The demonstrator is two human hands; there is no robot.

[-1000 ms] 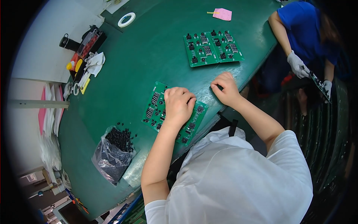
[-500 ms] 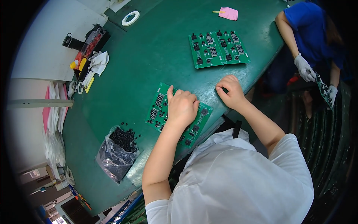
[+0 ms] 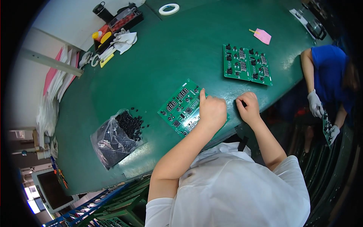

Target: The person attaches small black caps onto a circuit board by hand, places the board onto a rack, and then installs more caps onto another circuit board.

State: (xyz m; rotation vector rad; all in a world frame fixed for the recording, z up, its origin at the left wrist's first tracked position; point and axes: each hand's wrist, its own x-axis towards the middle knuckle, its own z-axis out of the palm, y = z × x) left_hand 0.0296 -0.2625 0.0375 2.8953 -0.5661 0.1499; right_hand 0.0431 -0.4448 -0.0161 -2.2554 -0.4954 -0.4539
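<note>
A green circuit board (image 3: 179, 99) with black buttons and digit displays lies before me near the table's edge. My left hand (image 3: 213, 111) rests over its right part, hiding that area. The index finger reaches toward the board's far right edge, while the other fingers are curled in. Whatever is under the palm cannot be seen. To the right of the board, my right hand (image 3: 247, 107) rests by the table edge with fingers curled and thumb against them; its inside is hidden. Farther off lies a second, joined pair of populated circuit boards (image 3: 246, 65).
Small black parts (image 3: 130, 125) spill from a clear plastic bag (image 3: 109, 142) at left on the green table (image 3: 151, 68). Behind are a tape roll (image 3: 169, 9), white gloves (image 3: 126, 41) and a pink tag (image 3: 262, 36). At right, a gloved person in blue (image 3: 329, 72) holds another board.
The whole view has turned and shifted. My left hand has slid rightward across the board, uncovering more of its middle. My right hand stays curled beside it.
</note>
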